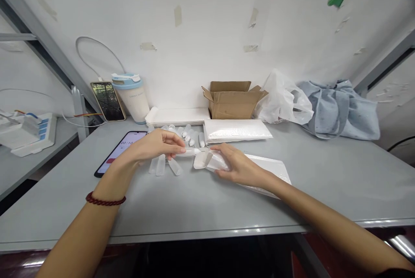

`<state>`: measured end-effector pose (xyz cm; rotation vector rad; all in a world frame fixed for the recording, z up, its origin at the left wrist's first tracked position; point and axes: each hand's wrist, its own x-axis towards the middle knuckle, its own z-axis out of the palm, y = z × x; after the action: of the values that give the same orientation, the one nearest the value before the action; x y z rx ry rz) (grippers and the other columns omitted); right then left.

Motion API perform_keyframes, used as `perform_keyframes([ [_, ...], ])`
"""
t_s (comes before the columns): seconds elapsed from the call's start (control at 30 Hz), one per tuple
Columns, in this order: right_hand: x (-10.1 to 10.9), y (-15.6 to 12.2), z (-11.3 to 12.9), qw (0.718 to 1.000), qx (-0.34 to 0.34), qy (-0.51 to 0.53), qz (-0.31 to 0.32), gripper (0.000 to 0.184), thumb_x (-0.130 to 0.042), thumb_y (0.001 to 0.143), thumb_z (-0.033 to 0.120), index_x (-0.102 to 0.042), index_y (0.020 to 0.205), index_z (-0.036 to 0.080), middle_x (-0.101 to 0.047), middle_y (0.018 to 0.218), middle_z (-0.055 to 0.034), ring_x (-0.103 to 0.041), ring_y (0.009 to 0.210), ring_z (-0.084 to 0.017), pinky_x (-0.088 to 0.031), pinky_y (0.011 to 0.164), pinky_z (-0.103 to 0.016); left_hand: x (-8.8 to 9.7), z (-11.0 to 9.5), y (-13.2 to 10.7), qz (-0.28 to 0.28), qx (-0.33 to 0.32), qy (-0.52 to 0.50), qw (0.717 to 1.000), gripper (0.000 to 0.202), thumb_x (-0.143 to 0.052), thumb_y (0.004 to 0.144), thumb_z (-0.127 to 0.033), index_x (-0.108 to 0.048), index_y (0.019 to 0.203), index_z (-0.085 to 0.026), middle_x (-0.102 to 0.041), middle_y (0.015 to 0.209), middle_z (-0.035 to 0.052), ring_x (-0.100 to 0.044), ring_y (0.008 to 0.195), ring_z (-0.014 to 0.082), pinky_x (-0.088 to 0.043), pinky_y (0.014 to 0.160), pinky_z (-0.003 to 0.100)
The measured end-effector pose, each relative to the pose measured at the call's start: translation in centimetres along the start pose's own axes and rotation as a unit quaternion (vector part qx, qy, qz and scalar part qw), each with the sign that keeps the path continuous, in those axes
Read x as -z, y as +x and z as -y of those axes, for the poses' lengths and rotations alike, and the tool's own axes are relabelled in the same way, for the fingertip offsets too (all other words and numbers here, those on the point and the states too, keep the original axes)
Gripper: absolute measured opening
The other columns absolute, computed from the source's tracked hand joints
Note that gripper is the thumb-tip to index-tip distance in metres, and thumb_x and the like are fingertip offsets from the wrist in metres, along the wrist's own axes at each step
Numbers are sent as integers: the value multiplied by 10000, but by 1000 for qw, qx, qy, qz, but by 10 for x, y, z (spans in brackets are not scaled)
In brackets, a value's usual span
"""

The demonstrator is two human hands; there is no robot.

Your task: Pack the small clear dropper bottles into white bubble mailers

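Note:
My left hand (162, 144) pinches a small translucent tube (192, 151) with a white tip, pointing right. Its tip is at the open flap of a small white box (203, 159), though I cannot tell whether it is inside. My right hand (235, 163) is wrapped round this box, which lies on its side. Several more translucent tubes (175, 167) lie loose on the grey table (194, 209) beneath and behind my left hand. Under my right wrist rests a white padded envelope (270, 167), partly covered.
Behind are another padded envelope (238, 130), a white stack (181, 116), an open cardboard box (235, 103), a plastic bag (282, 98) and a blue cloth bag (343, 111). To the left are a tumbler (132, 98), an upright phone (108, 100) and a flat phone (116, 152).

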<state>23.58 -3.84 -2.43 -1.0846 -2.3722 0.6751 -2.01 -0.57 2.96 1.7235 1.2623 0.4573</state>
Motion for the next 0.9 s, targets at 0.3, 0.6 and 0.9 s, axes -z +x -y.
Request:
perform_keyframes([
  [0.3, -2, -1, -1, 1000, 1, -8, 8, 603, -591, 736, 267, -360, 1290, 211, -477, 1241, -121, -464, 1123, -275, -399, 901, -434, -32, -5, 7, 71, -83, -14, 994, 227, -660, 682, -302, -688, 894, -227, -700, 882, 12, -634, 838, 179, -496, 732, 268],
  [0.6, 8, -4, 0, 995, -2, -87, 48, 809, -596, 672, 213, -227, 1391, 187, -456, 1284, -149, -452, 1134, -300, -399, 871, -434, -51, 12, 26, -156, -132, 115, 972, 270, -476, 835, -342, -647, 962, -175, -667, 910, 63, -602, 770, 190, -482, 684, 321],
  [0.9, 26, -10, -11, 987, -35, -98, 123, 767, -676, 632, 299, -374, 1330, 203, -552, 1118, -108, -517, 1018, -305, -448, 800, -420, -80, 14, 27, -93, -203, 399, 889, 488, -247, 917, -488, -578, 1130, -199, -539, 931, 89, -461, 952, 245, -412, 806, 377],
])
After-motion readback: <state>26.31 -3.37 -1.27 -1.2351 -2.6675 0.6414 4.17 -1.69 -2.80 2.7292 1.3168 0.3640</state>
